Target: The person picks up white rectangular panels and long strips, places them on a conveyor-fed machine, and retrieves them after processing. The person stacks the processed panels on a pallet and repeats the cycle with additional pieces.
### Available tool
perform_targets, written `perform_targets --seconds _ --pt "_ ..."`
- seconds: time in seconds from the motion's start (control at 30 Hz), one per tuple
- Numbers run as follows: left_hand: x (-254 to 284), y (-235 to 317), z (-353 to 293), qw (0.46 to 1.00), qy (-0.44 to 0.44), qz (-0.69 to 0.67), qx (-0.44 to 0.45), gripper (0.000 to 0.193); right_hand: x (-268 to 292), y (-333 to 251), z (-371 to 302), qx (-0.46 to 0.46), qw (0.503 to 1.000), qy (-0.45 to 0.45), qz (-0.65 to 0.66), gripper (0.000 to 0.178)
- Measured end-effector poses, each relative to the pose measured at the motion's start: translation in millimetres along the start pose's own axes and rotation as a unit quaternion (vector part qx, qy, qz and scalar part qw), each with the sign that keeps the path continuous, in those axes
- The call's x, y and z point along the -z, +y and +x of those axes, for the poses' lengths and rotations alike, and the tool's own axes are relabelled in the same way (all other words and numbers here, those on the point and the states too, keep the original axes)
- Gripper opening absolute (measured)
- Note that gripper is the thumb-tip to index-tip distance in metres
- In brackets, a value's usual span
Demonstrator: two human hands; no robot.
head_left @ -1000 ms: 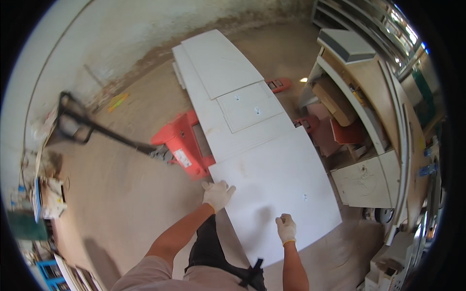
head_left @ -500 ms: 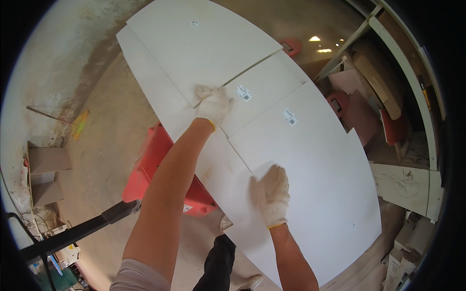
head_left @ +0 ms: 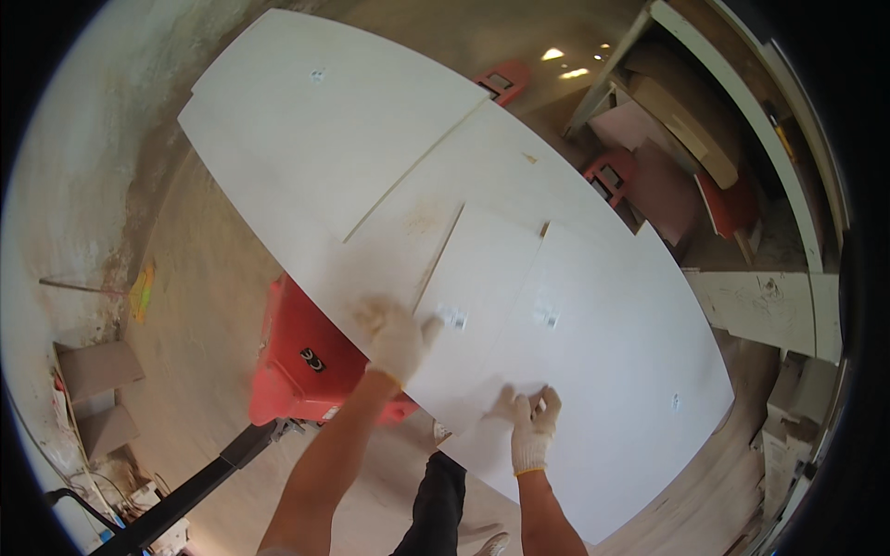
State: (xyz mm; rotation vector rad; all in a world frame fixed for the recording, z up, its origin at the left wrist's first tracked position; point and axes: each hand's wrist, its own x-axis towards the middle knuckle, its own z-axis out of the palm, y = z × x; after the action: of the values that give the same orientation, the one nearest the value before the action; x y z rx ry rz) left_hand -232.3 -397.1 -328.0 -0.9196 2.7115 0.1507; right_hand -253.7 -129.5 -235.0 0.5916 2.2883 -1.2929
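My left hand (head_left: pixel 394 341), in a white knit glove, is at the near left end of a small labelled white panel (head_left: pixel 471 269). Motion smears its fingers, so its grip is unclear. My right hand (head_left: pixel 533 434), gloved the same way, touches the white surface closer to me. Its fingers are bent and a gap shows between them, with nothing visible held. A second labelled panel (head_left: pixel 556 278) lies beside the small one, with a faint seam between. Beyond them a large white panel (head_left: pixel 348 107) shows a straight edge, and brownish dust marks the board in the gap.
Under the boards stands a red pallet jack (head_left: pixel 311 357) with a black handle (head_left: pixel 218 473) at the lower left. Its red fork tips (head_left: pixel 505 79) poke out at the far side. A rack (head_left: pixel 760 120) with cardboard and offcuts is at the right. A wall (head_left: pixel 83 176) rises left.
The two labelled panels have slid toward me and turned, leaving a gap to the large far panel. Both hands have come nearer. My right hand's fingers went from flat to bent.
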Motion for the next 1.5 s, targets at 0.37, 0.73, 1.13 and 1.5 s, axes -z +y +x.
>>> perform_targets --seconds 0.37,0.73,1.13,1.5 --pt "53 -60 -125 0.874 -0.331 -0.340 0.104 0.062 28 95 -42 -0.083 0.992 0.039 -0.090 0.073" --pt "183 36 -342 0.873 -0.134 -0.469 -0.017 0.044 321 159 -172 -0.105 0.989 0.048 -0.095 0.070" --pt "281 303 -650 0.656 -0.298 -0.691 -0.060 0.063 704 310 -317 -0.066 0.938 0.337 -0.045 0.060" --pt "349 532 -628 0.650 -0.241 -0.686 -0.219 0.060 856 289 -187 0.005 0.934 0.320 0.160 0.055"
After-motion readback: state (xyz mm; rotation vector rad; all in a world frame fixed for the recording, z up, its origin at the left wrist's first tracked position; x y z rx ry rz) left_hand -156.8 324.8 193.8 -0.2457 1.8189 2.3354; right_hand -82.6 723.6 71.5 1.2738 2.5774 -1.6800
